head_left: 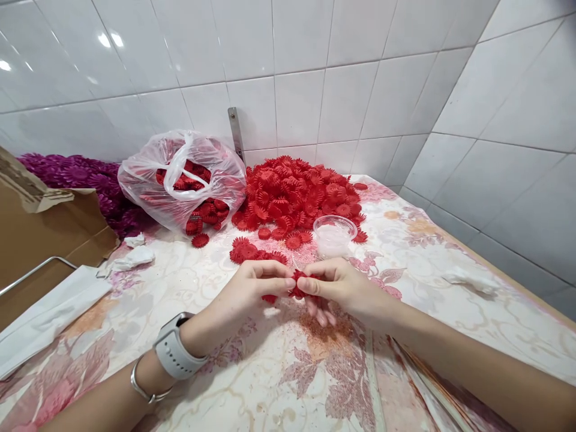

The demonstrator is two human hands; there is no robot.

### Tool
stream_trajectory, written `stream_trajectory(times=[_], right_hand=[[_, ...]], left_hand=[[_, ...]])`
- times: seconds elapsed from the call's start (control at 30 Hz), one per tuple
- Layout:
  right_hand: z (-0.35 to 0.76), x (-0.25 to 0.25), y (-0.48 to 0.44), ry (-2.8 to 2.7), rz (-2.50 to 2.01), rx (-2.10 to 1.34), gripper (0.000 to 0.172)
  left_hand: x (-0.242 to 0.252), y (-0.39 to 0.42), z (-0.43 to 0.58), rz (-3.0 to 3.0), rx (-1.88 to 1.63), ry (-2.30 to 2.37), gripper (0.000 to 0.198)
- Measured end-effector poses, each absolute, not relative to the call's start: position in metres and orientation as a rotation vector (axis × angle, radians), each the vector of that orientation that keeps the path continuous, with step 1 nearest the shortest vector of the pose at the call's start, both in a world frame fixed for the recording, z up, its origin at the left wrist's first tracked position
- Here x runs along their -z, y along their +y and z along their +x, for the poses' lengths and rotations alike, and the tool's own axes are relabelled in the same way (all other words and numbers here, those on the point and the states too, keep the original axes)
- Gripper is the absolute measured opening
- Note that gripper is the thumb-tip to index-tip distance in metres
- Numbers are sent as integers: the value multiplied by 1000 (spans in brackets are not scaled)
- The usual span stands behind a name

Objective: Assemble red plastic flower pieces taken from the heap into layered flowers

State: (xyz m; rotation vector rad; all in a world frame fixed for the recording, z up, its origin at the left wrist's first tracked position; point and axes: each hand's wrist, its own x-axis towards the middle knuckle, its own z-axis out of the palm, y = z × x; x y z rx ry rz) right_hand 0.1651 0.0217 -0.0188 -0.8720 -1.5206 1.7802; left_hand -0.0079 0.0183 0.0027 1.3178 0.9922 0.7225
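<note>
Between my two hands, over the middle of the table, is a small red artificial flower (297, 284) with a toothed edge. My left hand (261, 281) pinches it from the left with thumb and fingertips. From the right, my right hand (330, 282) grips it between thumb and forefinger, its lower fingers curled beneath. Just behind my left hand lie a few darker red flowers (245, 249). A clear round plastic tub (335, 234) with whitish contents stands right behind my right hand. Part of the held flower is hidden by my fingers.
A big heap of red flowers (301, 192) rests against the tiled wall. Left of it sits a clear plastic bag (148, 186) of red flowers, then purple flowers (85, 180) and a cardboard box (54, 234). Thin sticks (427, 384) lie under my right forearm on the floral tablecloth (252, 384).
</note>
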Motion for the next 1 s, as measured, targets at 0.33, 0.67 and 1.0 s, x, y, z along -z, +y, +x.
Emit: stream_trajectory(times=[0.33,0.67,1.0], right_hand=[[158,23,15,-996,-624,-1927,30],[161,15,15,-1821,-1088,-1118,30],[162,12,10,-1879,-1138,-954,14]], left_hand=[[5,14,0,896,-846,734,4],[6,17,-1,1118,-836,835,27],[2,17,-2,1464,-677,988,17]])
